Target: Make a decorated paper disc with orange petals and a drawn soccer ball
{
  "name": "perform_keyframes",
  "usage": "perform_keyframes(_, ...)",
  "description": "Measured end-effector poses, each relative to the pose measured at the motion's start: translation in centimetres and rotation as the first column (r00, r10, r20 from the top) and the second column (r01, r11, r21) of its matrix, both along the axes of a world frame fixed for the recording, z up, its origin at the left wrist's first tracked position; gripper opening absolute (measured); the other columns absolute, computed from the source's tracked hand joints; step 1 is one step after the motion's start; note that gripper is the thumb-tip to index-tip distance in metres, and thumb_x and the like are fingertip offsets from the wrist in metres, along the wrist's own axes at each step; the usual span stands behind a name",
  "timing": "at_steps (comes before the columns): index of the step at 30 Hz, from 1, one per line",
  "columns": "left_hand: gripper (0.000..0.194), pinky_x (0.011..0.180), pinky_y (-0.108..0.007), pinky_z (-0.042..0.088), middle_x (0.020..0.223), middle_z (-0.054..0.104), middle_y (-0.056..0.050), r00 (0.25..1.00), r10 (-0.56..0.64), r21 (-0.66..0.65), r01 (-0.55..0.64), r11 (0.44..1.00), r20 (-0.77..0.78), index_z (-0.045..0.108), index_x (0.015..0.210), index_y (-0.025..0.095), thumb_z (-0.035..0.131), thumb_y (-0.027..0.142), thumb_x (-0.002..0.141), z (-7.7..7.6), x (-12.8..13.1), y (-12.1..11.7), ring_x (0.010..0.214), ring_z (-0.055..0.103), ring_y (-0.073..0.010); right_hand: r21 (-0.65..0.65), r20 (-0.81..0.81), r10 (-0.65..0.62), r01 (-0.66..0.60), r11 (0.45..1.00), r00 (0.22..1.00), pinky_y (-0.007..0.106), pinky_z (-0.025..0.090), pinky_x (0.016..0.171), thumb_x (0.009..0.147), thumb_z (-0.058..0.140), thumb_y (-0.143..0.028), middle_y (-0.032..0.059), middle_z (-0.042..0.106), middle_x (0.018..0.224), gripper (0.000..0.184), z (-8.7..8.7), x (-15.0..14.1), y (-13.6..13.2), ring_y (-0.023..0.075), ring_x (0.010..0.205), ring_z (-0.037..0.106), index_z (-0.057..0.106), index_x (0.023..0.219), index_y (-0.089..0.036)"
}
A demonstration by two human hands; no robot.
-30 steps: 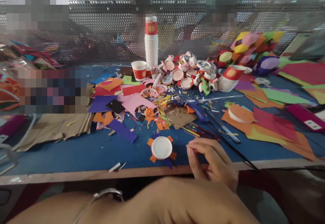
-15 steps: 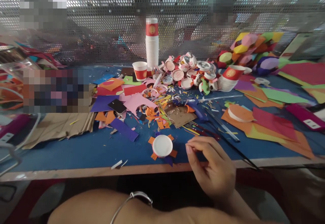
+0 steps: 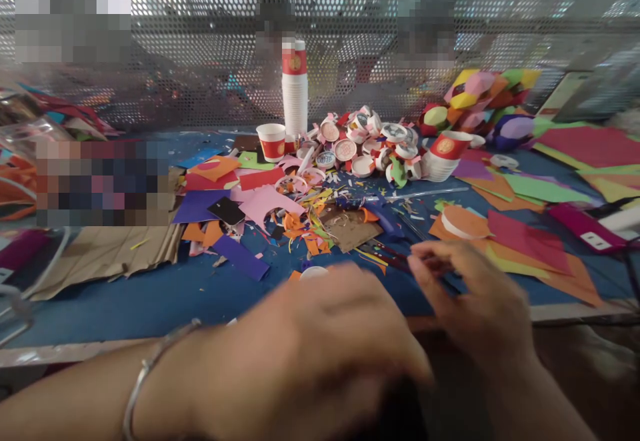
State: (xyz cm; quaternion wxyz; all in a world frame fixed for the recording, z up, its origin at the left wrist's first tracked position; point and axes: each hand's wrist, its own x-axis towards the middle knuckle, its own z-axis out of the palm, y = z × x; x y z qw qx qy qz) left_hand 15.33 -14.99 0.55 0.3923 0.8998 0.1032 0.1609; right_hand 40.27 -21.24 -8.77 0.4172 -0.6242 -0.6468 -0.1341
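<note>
My left hand (image 3: 320,334), with a silver bracelet (image 3: 143,374) at the wrist, reaches across the near edge of the table. It is smeared by motion and its fingertips are hidden. Behind it shows only the top of a small white paper-cup piece (image 3: 314,272) with an orange paper tab (image 3: 295,275). To the right is my right hand (image 3: 470,294), loosely curled, thumb and index finger slightly apart with nothing visible between them. Its fingertips are near dark red scissor handles (image 3: 397,256) and a blue glue gun (image 3: 391,219).
Paper scraps (image 3: 310,221) litter the middle. A cup stack (image 3: 295,104), a single cup (image 3: 273,142) and a heap of cup pieces (image 3: 365,141) stand behind. Coloured sheets (image 3: 535,241) lie right; brown cardboard (image 3: 115,254) lies left. A perforated metal screen (image 3: 200,61) closes the back.
My left hand has come up over the table edge, covering most of the cup piece. My right hand has moved to the right, and its thumb and index finger have parted slightly.
</note>
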Motion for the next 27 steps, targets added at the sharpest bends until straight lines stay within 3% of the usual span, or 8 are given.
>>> perform_keyframes(3,0.016,0.082,-0.031,0.057,0.096,0.074,-0.003,0.934,0.279,0.261,-0.333,0.906,0.224,0.069,0.097,0.022,0.061,0.009,0.093,-1.3,-1.2,5.2,0.089,0.069,-0.0149,-0.185,0.093,-0.131,0.147,0.972,0.987,0.039,0.056,0.074,0.095,0.064,-0.035,0.0088,0.074,0.094,0.019,0.5,3.5,1.5,0.0249,0.079,0.072,0.07,0.104,-0.02)
perform_keyframes(6,0.006,0.066,-0.027,0.053,0.089,0.073,-0.003,0.832,0.51,0.226,-0.551,0.803,0.219,0.069,0.094,0.018,0.065,0.015,0.091,-2.9,-2.4,9.8,0.074,0.064,-0.0127,-0.391,0.147,-0.116,0.165,0.905,0.982,0.042,0.054,0.071,0.09,0.062,-0.029,0.0097,0.073,0.091,0.022,0.2,5.6,3.2,0.0288,0.08,0.071,0.069,0.108,-0.019)
perform_keyframes(8,0.004,0.062,-0.027,0.051,0.086,0.073,-0.003,0.802,0.564,0.205,-0.597,0.776,0.198,0.07,0.091,0.017,0.066,0.017,0.089,-3.9,-3.2,11.4,0.07,0.063,-0.0128,-0.442,0.161,-0.091,0.154,0.883,0.983,0.04,0.051,0.069,0.089,0.061,-0.025,0.0094,0.073,0.087,0.02,0.0,6.1,4.0,0.0278,0.076,0.069,0.069,0.106,-0.019)
perform_keyframes(14,0.008,0.07,-0.028,0.051,0.089,0.072,-0.003,0.909,0.412,0.367,-0.405,0.837,0.064,0.07,0.098,0.018,0.063,0.02,0.094,-5.1,-4.4,10.7,0.075,0.064,-0.0141,-0.479,0.141,-0.077,0.136,0.867,0.987,0.034,0.045,0.066,0.085,0.062,-0.017,0.0042,0.069,0.081,0.025,1.1,5.8,3.9,0.02,0.069,0.063,0.069,0.109,-0.021)
perform_keyframes(19,0.013,0.079,-0.03,0.051,0.097,0.072,-0.003,0.954,0.298,0.272,-0.278,0.921,-0.032,0.072,0.107,0.021,0.07,0.026,0.095,-4.7,-4.2,9.1,0.086,0.066,-0.0167,-0.404,-0.084,-0.092,0.05,0.913,0.992,0.03,0.048,0.064,0.091,0.06,-0.024,0.0047,0.072,0.094,0.028,1.9,5.4,1.4,0.0154,0.069,0.064,0.073,0.115,-0.024)
perform_keyframes(21,0.03,0.09,-0.034,0.051,0.11,0.071,-0.005,0.976,0.199,0.226,-0.174,0.958,-0.093,0.07,0.117,0.023,0.078,0.035,0.091,-4.4,-4.1,8.7,0.102,0.064,-0.0211,-0.396,-0.168,-0.078,0.005,0.918,0.983,0.029,0.05,0.068,0.093,0.06,-0.026,0.0052,0.074,0.097,0.03,2.1,4.8,0.2,0.0153,0.074,0.067,0.075,0.118,-0.025)
perform_keyframes(24,0.054,0.099,-0.04,0.048,0.123,0.064,-0.008,0.983,0.083,0.172,-0.055,0.983,-0.162,0.066,0.129,0.025,0.085,0.048,0.083,-4.1,-3.9,8.1,0.116,0.057,-0.0274,-0.4,-0.225,-0.07,-0.026,0.916,0.972,0.027,0.048,0.057,0.091,0.06,-0.026,0.0029,0.076,0.084,0.024,2.7,3.3,-1.2,0.0152,0.065,0.068,0.08,0.103,-0.029)
perform_keyframes(27,0.063,0.106,-0.046,0.044,0.127,0.061,-0.009,0.981,0.048,0.16,-0.018,0.987,-0.189,0.066,0.131,0.027,0.087,0.053,0.078,-4.4,-3.8,7.8,0.121,0.051,-0.0309,-0.315,-0.329,0.012,-0.122,0.941,0.944,0.027,0.05,0.051,0.088,0.062,-0.025,0.0032,0.077,0.081,0.02,3.2,1.3,-2.4,0.0176,0.064,0.07,0.081,0.081,-0.03)
